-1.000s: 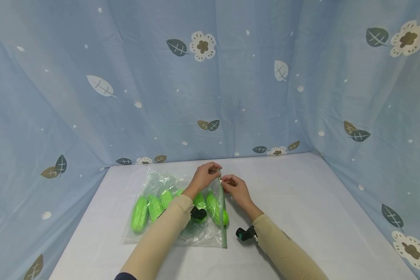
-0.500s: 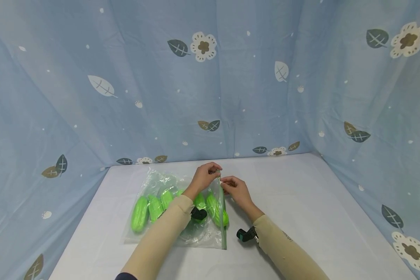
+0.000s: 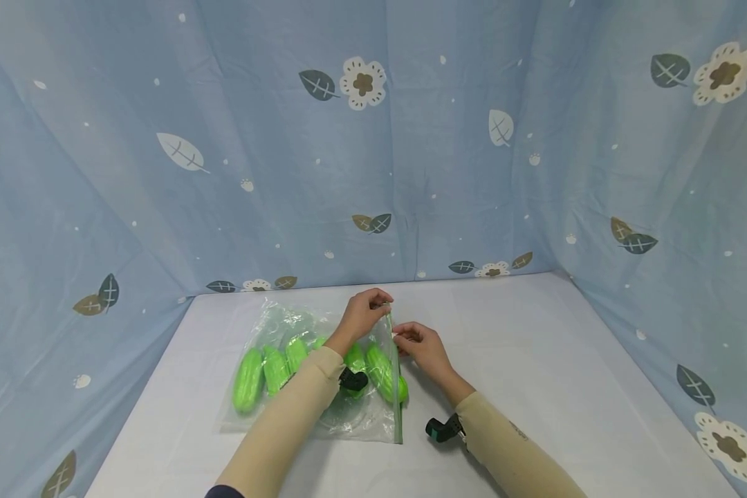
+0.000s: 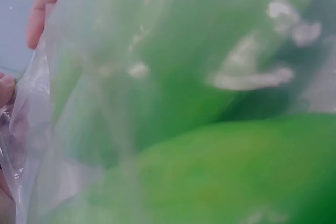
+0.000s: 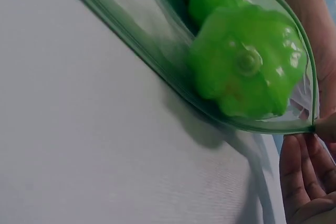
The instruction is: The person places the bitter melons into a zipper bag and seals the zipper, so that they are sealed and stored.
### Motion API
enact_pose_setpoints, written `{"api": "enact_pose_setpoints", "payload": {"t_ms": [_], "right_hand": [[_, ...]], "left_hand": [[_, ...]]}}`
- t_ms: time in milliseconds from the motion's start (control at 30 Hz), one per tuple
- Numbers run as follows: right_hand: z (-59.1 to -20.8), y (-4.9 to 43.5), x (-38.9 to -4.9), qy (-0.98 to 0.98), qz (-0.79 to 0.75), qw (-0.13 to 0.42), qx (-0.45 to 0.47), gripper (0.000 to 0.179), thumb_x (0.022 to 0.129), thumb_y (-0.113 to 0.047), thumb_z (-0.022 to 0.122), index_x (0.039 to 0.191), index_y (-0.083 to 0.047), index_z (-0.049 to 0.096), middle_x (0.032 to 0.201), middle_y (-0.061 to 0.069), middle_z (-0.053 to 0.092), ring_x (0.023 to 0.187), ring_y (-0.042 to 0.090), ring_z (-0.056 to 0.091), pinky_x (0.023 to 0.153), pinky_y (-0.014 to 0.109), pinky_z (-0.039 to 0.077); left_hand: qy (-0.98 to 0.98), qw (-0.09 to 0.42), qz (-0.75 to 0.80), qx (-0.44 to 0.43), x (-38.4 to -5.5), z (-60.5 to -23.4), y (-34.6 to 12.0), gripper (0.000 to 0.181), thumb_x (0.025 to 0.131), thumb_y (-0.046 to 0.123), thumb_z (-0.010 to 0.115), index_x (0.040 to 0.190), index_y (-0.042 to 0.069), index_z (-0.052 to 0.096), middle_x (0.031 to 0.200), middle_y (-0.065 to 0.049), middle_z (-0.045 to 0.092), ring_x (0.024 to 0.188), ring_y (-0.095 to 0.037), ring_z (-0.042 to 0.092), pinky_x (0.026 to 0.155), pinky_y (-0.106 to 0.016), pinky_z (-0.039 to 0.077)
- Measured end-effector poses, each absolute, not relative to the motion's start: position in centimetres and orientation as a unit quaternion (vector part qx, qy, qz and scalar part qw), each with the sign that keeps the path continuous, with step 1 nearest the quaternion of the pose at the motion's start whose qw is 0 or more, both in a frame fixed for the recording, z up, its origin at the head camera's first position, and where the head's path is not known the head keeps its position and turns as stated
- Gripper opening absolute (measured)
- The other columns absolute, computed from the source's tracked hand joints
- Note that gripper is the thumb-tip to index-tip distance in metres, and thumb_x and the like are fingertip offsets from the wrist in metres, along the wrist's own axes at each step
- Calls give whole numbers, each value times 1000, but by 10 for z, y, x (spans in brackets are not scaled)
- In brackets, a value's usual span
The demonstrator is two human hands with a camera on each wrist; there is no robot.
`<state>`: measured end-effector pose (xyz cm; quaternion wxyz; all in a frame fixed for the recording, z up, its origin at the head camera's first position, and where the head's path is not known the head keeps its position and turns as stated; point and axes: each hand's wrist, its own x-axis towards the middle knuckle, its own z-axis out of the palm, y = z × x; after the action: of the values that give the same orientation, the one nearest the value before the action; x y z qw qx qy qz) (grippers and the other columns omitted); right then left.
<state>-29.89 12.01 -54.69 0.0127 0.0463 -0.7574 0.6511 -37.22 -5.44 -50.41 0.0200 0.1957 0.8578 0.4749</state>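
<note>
A clear zip bag lies flat with its green-edged mouth to the right. Inside sit several bright green zucchini-shaped vegetables, lying side by side; one pokes its rounded end toward the mouth. My left hand pinches the far corner of the mouth, its forearm crossing over the bag. Just nearer along the zip, my right hand has thumb and fingertips together at the edge. In the right wrist view the two lips meet at its fingers and gape apart beyond. The left wrist view is mostly blurred green through plastic.
A white-covered table carries the bag. Blue patterned curtain hangs behind and at both sides. Black wrist cameras hang beneath both forearms, the left one close over the bag.
My right hand has shifted a little toward me along the zip edge, away from the left hand. The left hand stays at the corner, and the vegetables have barely moved.
</note>
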Motion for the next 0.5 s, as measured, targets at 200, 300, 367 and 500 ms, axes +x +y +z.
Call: {"api": "enact_pose_setpoints", "payload": {"t_ms": [200, 300, 367, 500], "right_hand": [[-546, 120, -288, -765, 643, 0, 48, 17, 95, -8, 71, 110, 1, 71, 93, 13, 70, 74, 19, 68, 67, 34, 61], [-546, 120, -283, -765, 642, -6, 51, 17, 95, -7, 71, 109, 2, 71, 93, 12, 70, 73, 20, 68, 65, 33, 61], [-547, 120, -281, -765, 642, -8, 48, 16, 95, -7, 71, 108, 1, 71, 93, 13, 70, 73, 20, 67, 65, 33, 61], [-548, 119, -275, -769, 637, -6, 46, 15, 94, -7, 71, 107, 1, 71, 92, 12, 70, 72, 19, 67, 64, 31, 60]], "left_hand": [[860, 15, 472, 191, -372, -504, -55, 18, 100, 15, 68, 116, 8, 72, 103, -2, 72, 95, -20, 67, 83, -39, 56], [861, 16, 472, 187, -372, -504, -55, 19, 100, 15, 67, 117, 8, 71, 103, -2, 72, 95, -20, 66, 83, -39, 56], [861, 17, 473, 186, -372, -503, -56, 19, 100, 16, 67, 117, 8, 71, 103, -2, 72, 95, -19, 66, 83, -38, 55], [860, 16, 475, 184, -373, -503, -57, 18, 101, 16, 67, 117, 8, 71, 104, -2, 72, 94, -19, 66, 83, -38, 55]]}}
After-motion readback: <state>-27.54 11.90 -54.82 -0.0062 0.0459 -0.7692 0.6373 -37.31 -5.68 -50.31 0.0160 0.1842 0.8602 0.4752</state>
